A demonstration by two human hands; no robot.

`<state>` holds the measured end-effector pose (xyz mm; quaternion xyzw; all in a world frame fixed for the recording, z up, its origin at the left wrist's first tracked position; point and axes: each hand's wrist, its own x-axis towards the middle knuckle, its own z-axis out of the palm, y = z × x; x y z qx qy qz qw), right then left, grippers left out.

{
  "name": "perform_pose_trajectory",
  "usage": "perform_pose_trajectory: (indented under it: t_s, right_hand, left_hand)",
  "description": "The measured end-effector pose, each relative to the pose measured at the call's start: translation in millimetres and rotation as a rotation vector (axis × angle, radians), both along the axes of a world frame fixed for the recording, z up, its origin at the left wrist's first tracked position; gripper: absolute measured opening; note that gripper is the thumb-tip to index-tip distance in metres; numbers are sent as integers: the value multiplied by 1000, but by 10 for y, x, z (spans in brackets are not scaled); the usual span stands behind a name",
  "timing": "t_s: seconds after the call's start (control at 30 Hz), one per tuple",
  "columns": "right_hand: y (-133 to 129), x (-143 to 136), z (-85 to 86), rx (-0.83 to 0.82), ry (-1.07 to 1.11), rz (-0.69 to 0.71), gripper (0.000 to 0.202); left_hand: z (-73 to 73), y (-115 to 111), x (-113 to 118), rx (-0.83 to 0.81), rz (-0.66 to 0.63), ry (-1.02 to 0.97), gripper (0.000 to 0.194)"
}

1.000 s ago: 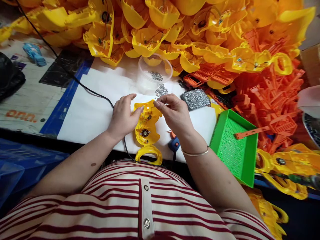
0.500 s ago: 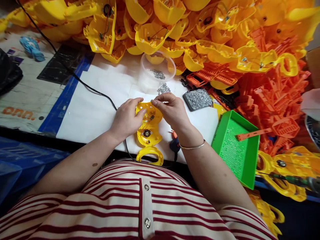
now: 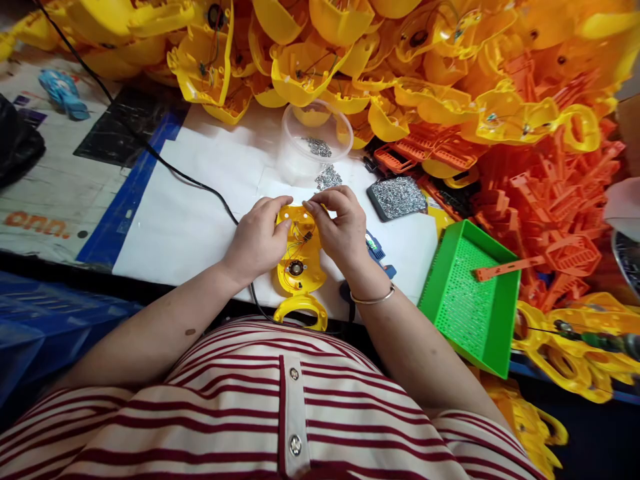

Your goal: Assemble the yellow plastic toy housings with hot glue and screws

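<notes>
A yellow plastic shell (image 3: 300,257) with thin wires, a round black part and a ring-shaped end lies on white paper (image 3: 165,230) in front of me. My left hand (image 3: 260,235) grips its upper left edge between thumb and fingers. Over the upper right edge of the shell is my right hand (image 3: 340,220), thumb and forefinger pinched together; what they hold, if anything, is too small to make out. Just right of that hand a blue tool (image 3: 380,253) lies partly hidden behind the wrist.
Beyond the hands stands a clear tub (image 3: 316,143) with small screws. A dark tray of screws (image 3: 396,198) is right of it. Farther right are a green basket (image 3: 470,300) and heaped orange parts (image 3: 555,213). Yellow shells (image 3: 310,73) pile along the back; a black cable (image 3: 185,177) crosses the paper.
My right hand has shifted slightly and its wrist has moved left, uncovering part of the blue tool. The shell and my left hand have moved slightly right.
</notes>
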<state>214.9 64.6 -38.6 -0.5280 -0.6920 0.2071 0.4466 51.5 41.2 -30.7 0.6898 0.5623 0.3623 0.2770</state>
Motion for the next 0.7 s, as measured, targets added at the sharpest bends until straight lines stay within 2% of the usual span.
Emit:
perform_pose_trajectory:
  t_s: [0.13, 0.23, 0.3, 0.4, 0.57, 0.7]
  right_hand:
    - [-35, -30, -40, 30, 19, -9, 11]
    - [-46, -42, -15, -113, 173, -57, 23]
    - [-67, -39, 48, -243, 322, -63, 39]
    - [-133, -22, 176, -361, 487, 5, 43]
    - [-277, 19, 329, -428, 637, 57, 40]
    - [-399, 47, 428, -445, 656, 72, 41]
  left_hand:
    - [-33, -18, 10, -8, -3, -83, 36]
    - [-53, -38, 4, -18, -10, -126, 35]
    - [-47, -59, -10, -8, -24, -145, 35]
    - [-5, -107, -36, 19, -41, -157, 34]
    - [96, -192, -62, 103, -58, -167, 33]
    - [186, -272, -59, 154, -77, -189, 31]
